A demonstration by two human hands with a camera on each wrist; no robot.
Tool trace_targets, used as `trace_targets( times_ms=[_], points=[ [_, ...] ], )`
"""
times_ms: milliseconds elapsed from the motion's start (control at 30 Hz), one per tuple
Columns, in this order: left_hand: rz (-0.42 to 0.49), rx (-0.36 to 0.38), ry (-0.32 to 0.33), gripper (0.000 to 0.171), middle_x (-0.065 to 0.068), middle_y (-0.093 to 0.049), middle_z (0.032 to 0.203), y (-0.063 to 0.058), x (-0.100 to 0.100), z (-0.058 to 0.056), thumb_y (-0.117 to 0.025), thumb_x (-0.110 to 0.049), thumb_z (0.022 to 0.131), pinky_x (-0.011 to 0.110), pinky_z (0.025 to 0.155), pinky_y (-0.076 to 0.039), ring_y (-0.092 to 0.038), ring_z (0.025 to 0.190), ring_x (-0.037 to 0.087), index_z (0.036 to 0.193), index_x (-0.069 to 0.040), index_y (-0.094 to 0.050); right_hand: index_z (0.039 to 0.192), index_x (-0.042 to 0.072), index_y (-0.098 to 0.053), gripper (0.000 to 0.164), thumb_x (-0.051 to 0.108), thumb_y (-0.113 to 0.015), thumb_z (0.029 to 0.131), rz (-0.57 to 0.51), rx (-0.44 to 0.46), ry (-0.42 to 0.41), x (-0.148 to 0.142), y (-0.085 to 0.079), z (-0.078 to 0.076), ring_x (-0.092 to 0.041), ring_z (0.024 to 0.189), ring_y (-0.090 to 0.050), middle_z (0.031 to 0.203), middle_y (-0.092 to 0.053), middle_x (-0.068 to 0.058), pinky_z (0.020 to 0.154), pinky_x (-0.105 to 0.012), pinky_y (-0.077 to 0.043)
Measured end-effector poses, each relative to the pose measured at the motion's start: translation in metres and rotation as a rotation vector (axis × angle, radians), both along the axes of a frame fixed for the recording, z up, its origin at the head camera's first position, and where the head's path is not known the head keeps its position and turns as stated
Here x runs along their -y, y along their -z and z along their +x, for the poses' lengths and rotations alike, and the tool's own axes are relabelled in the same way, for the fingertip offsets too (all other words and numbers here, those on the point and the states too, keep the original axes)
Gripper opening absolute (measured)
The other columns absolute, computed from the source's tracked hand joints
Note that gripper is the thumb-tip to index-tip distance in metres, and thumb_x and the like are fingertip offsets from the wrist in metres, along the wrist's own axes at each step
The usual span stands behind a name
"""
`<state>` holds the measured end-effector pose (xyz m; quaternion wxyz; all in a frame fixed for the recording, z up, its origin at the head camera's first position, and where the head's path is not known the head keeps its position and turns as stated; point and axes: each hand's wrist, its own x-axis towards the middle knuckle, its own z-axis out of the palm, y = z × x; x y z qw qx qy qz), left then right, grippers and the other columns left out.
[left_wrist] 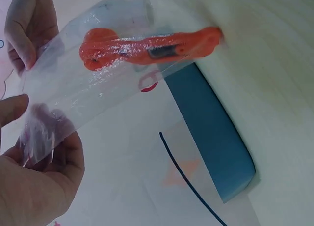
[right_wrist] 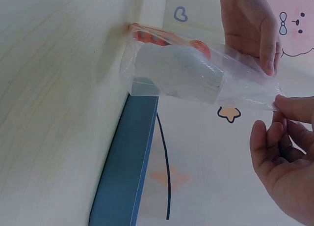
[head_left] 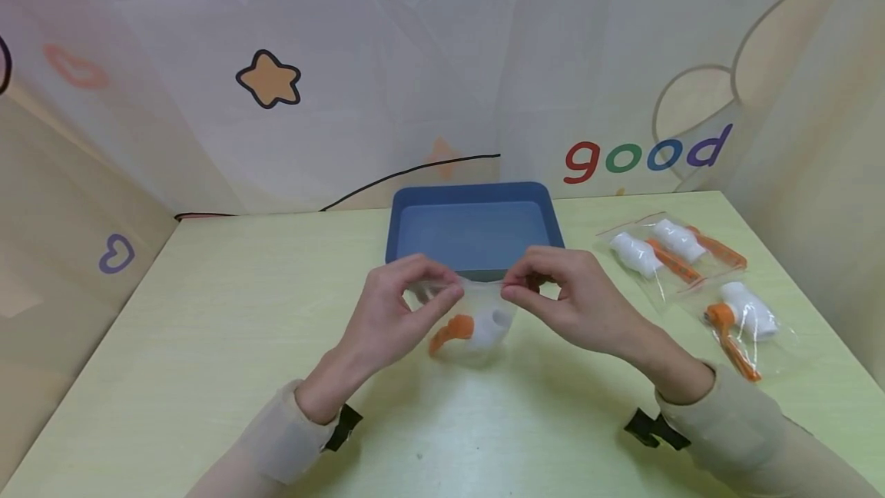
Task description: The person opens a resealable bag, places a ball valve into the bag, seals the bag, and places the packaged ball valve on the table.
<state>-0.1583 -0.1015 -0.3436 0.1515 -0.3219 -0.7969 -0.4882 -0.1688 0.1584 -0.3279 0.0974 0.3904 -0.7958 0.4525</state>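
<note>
A clear plastic bag point(head_left: 477, 292) hangs by its top edge between both hands, in front of the blue tray. My left hand point(head_left: 397, 310) pinches one side of that edge between thumb and fingers. Opposite it, my right hand point(head_left: 581, 302) pinches the other side. Inside lie a long orange plastic piece point(left_wrist: 162, 48) with a dark inset and a white rounded hollow piece point(right_wrist: 179, 71). In the wrist views the bag's bottom is close to the table; whether it touches cannot be told.
The blue tray point(head_left: 477, 225) stands at the back against the printed cloth point(head_left: 387, 98). To the right, several clear bags with white and orange pieces, among them a nearer bag point(head_left: 750, 321), lie on the pale table point(head_left: 242, 329).
</note>
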Motion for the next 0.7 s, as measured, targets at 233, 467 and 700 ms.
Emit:
trace_targets(
  times_ms=[233,467,700],
  points=[
    [-0.014,-0.038,0.039,0.008,-0.004,-0.071,0.096,-0.0024,-0.0022,-0.0025,-0.08,-0.01,0.091,0.032,0.082,-0.056,-0.067,0.091,0.01,0.099,-0.009,-0.076,0.094,0.015,-0.074,0.019,-0.002,-0.077,0.09,-0.011,-0.018,-0.015,0.0019,-0.0016,0.0006,-0.012,0.075,-0.06,0.086,-0.065,0.01,0.064,-0.024,-0.05],
    [-0.014,-0.083,0.041,0.004,-0.004,-0.069,0.088,-0.0041,-0.0043,-0.0024,-0.078,-0.006,0.092,0.031,0.061,-0.051,-0.064,0.082,0.01,0.095,-0.008,-0.078,0.095,0.015,-0.074,0.019,-0.003,-0.077,0.089,-0.005,-0.013,-0.011,0.0023,-0.0016,0.0005,-0.012,0.075,-0.06,0.086,-0.065,0.01,0.065,-0.026,-0.052],
    [-0.017,-0.135,0.023,0.002,-0.006,-0.063,0.082,-0.0046,-0.0059,-0.0011,-0.077,-0.009,0.093,0.025,0.048,-0.034,-0.054,0.07,0.007,0.094,-0.008,-0.079,0.097,0.014,-0.072,0.016,0.0,-0.075,0.091,-0.018,0.017,-0.014,0.0037,0.0006,-0.0015,-0.012,0.078,-0.062,0.09,-0.066,0.01,0.069,-0.027,-0.055]
  ],
)
